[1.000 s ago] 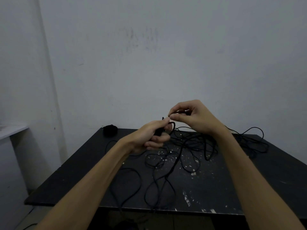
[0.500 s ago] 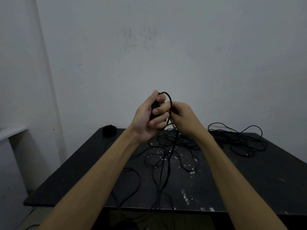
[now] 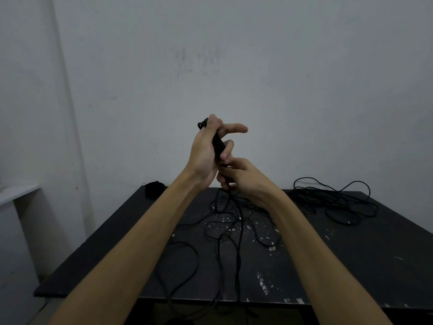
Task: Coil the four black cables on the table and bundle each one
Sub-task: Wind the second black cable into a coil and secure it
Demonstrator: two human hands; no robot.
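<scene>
1. Since half a second ago the left hand (image 3: 206, 151) has lifted higher against the wall, its forefinger now stretched out to the right, and the right hand (image 3: 241, 177) has dropped below it.
2. The left hand's thumb and lower fingers are curled round a small bundle of black cable (image 3: 216, 143), with a few loops poking out above the thumb.
3. The right hand, just under the left and touching it, has its fingers curled and pinching the same cable where it leaves the bundle.
4. From the right hand the strand drops to the table and joins the loose cable (image 3: 225, 231) sprawled over the middle, with some loops running over the near edge.
5. A separate tangle of cable (image 3: 335, 202) lies at the far right of the table, well apart from the hands.
6. A tight dark coil (image 3: 154, 187) sits at the far left corner.
7. The table (image 3: 375, 266) is black, scuffed and flecked with pale paint chips.
8. Behind it stands a plain grey-white wall (image 3: 281, 78) with faint smudges; a pale shelf (image 3: 16, 192) shows at the left edge.
9. Both forearms are bare and reach forward, converging above the table's centre.
10. No writing or labels can be read.
</scene>
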